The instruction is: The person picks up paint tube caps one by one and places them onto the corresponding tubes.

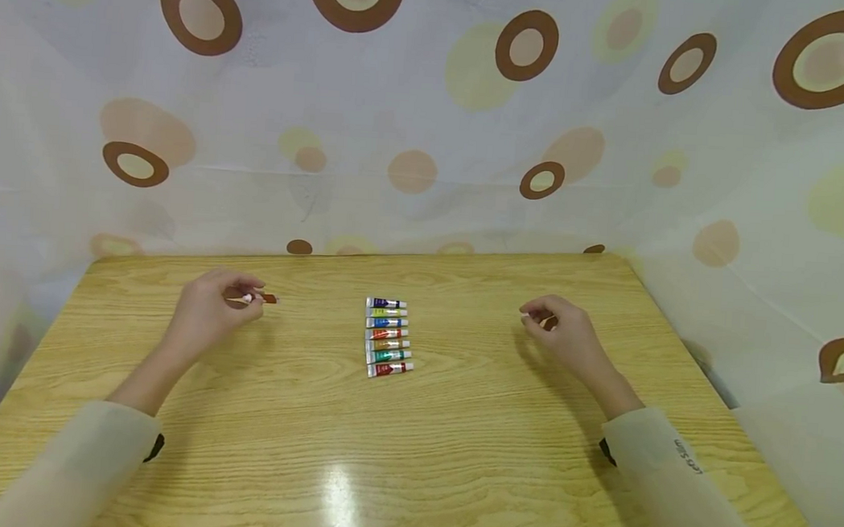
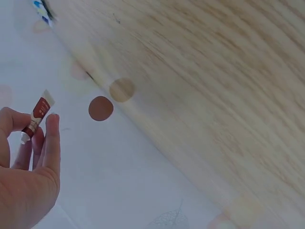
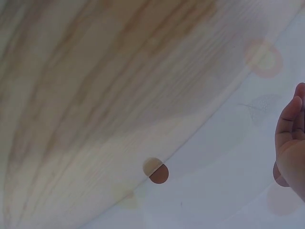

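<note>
Our left hand [image 1: 205, 311] pinches a brown paint tube [image 1: 260, 298] near the table's [image 1: 453, 459] far left; our right hand [image 1: 563, 330] curls around something small, unidentifiable, right of the paint-tube row [image 1: 387, 336].

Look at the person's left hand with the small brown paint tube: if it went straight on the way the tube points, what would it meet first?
Probably the row of paint tubes mid-table. The left hand holds its brown tube pointing right across bare table toward the row's far end; depth is unclear, so it might pass just behind.
</note>
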Demonstrator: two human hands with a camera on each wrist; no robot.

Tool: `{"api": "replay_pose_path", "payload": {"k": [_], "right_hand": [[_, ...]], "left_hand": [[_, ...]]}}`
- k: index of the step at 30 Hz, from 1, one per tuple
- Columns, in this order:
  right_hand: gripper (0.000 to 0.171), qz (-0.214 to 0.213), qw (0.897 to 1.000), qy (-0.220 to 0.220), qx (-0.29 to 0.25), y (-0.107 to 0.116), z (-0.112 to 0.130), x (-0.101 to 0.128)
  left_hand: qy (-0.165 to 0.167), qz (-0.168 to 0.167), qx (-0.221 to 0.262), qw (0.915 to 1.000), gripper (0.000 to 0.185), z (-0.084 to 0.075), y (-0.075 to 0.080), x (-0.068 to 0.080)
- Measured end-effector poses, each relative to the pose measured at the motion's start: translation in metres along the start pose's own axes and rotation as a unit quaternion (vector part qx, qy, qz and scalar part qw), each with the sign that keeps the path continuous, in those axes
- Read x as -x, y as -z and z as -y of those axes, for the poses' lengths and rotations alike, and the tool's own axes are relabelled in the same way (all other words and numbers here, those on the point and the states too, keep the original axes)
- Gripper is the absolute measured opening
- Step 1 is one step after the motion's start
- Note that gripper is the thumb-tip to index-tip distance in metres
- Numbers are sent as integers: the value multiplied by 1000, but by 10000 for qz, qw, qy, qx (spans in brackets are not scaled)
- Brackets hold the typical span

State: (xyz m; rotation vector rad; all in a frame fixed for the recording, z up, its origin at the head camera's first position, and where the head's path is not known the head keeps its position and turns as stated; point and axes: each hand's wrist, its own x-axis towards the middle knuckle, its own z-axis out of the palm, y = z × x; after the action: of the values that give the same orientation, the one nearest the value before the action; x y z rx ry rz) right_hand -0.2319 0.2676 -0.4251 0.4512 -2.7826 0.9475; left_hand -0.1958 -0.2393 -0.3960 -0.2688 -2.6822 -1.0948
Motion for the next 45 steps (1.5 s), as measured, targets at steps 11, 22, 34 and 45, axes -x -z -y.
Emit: {"api": "replay_pose_path", "payload": {"k": [11, 22, 34, 45], "right_hand": [[18, 130, 9999, -56, -53, 0, 0, -1], [17, 60, 10000, 29, -67, -1, -1, 1], [16, 44, 10000, 47, -63, -2, 1, 0], [16, -24, 9996, 274, -37, -5, 3, 0]], "left_hand": [[-60, -140, 119, 9998, 27, -8, -14, -5], [93, -47, 192, 9998, 35, -9, -20, -5], [66, 76, 340, 9994, 42, -14, -25, -5], [-687, -93, -114, 9975, 22, -10, -35, -6]]}}
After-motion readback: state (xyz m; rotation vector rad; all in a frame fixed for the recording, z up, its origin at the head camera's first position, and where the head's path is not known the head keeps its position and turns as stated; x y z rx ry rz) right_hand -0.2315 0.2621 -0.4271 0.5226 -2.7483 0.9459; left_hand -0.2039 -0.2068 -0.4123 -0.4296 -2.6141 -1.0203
